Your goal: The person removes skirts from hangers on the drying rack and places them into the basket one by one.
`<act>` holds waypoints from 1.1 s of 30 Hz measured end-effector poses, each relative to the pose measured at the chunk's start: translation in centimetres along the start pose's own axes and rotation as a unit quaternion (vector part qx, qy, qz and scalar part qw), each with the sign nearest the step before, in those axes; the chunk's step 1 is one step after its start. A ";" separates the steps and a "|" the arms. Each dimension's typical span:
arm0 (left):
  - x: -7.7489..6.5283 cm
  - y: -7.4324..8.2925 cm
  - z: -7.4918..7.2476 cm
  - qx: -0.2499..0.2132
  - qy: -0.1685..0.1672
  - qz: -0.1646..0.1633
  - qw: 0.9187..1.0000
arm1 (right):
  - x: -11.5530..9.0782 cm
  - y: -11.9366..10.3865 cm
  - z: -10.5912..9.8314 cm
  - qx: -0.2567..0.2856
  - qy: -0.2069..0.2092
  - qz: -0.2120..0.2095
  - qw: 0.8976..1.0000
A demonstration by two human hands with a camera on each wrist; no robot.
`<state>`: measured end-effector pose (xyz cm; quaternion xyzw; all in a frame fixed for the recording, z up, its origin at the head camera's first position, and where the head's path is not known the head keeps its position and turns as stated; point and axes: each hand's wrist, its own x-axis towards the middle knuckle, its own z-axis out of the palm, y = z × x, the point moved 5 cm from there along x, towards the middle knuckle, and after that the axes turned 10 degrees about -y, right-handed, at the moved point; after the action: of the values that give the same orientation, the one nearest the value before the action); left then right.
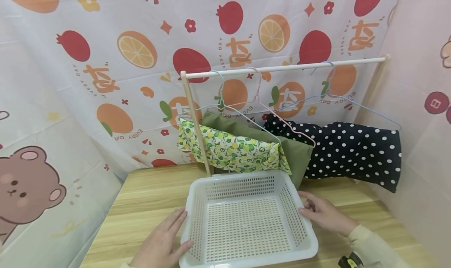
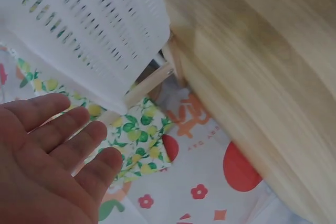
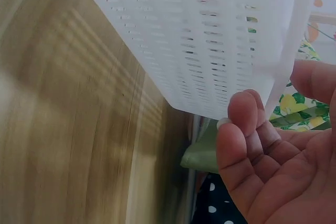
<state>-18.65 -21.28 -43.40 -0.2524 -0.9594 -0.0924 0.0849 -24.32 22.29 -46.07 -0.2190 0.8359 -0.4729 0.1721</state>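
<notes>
A white perforated plastic basket [image 1: 248, 228] stands on the wooden table between both hands, with nothing in it. The left hand [image 1: 163, 240] lies along its left rim, fingers extended; in the left wrist view those fingers [image 2: 63, 124] are straight and spread beside the basket. At the right rim, the right hand [image 1: 325, 214] holds the edge, thumb on top. Its other fingers [image 3: 239, 129] curl under the rim beside the outer wall in the right wrist view. How firmly they press cannot be told.
Behind the basket, a rack with a white rod [image 1: 285, 68] carries several hangers. Lemon-print fabric [image 1: 239, 152], green fabric [image 1: 299, 154] and black polka-dot fabric [image 1: 356, 150] hang there. The wooden table [image 1: 141, 201] extends to both sides. A fruit-print cloth [image 1: 141, 9] covers the back.
</notes>
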 end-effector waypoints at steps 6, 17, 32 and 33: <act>-0.3 0.0 0.9 0.005 -0.029 -0.004 1.000 | 0.0 -0.2 0.0 -0.030 -0.006 -0.005 1.000; -0.3 -0.1 1.3 0.001 -0.007 0.021 1.000 | 0.8 -2.7 -2.5 -0.186 0.067 -0.005 0.980; -0.6 0.0 1.5 -0.031 -0.049 -0.029 0.998 | 1.9 -6.8 -4.5 -0.230 0.116 -0.059 0.965; -0.6 0.0 1.5 -0.030 -0.056 -0.038 0.997 | 1.9 -7.1 -4.6 -0.235 0.119 -0.063 0.963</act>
<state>-18.28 -21.26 -45.00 -0.2234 -0.9683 -0.1096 0.0195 -26.76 21.37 -37.79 -0.2475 0.9225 -0.2957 -0.0156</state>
